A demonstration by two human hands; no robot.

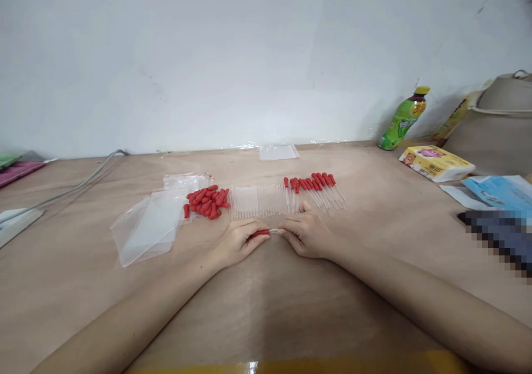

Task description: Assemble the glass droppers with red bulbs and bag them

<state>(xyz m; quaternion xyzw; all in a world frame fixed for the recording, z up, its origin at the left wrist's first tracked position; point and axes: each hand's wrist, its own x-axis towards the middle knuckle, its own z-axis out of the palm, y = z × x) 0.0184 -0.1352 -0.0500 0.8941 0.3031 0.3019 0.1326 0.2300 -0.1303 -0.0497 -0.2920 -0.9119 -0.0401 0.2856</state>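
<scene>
My left hand point(246, 240) pinches a red rubber dropper bulb point(261, 232) near the middle of the table. Facing it, my right hand point(305, 232) grips a thin clear glass dropper tube point(274, 230), whose end meets the bulb's mouth. Beyond my hands lies a row of bare glass tubes point(261, 201). A pile of loose red bulbs point(208, 201) sits to the left of that row. On its right are several droppers with red bulbs fitted point(322, 185), their tubes slanting toward me.
Clear plastic bags point(149, 224) lie at left, and a small bag point(278, 152) rests by the wall. A grey cable point(83, 183) crosses the far left. To the right stand a green bottle point(403, 120), a yellow tissue pack point(436, 163), a blue packet point(499, 194) and a dark pixelated object point(499, 238).
</scene>
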